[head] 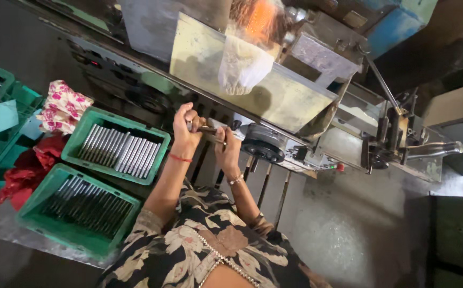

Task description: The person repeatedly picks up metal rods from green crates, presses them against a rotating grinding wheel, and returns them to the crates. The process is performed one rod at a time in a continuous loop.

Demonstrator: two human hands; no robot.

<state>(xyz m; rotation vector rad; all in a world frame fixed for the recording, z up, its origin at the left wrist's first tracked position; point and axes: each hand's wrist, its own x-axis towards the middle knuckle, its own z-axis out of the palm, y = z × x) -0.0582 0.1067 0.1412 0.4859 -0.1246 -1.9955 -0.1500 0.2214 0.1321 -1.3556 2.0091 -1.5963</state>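
A large grey metal grinding machine [274, 90] fills the upper half of the view, with orange sparks [260, 18] flying at its top edge above a slanted pale steel guard plate [290, 98]. A white cloth glove or rag [242, 66] hangs in front of that plate, just under the sparks. A black round handwheel [263, 149] sits on the machine's front, below the plate.

To the left of the machine stand two green plastic crates. The upper crate [115, 146] holds a row of bright, silvery metal rods [119, 149]; the lower crate [77, 210] holds darker, duller rods [85, 205]. Judging by this, one batch looks finished and one not, though which is which cannot be told; both crates are well filled, so plenty appears left. Red and flowered cloths [55, 120] lie further left of the crates.

Both forearms rise from a flowered sleeve toward the machine's front. The left hand [186, 128], with a red thread at the wrist, is curled into a closed fist around one end of a thin grey metal rod [207, 129]. The right hand [227, 148], wearing a bangle, is closed around the rod's other end, just left of the handwheel. The rod lies roughly level between the two fists, close to the machine's front and well below the sparks.
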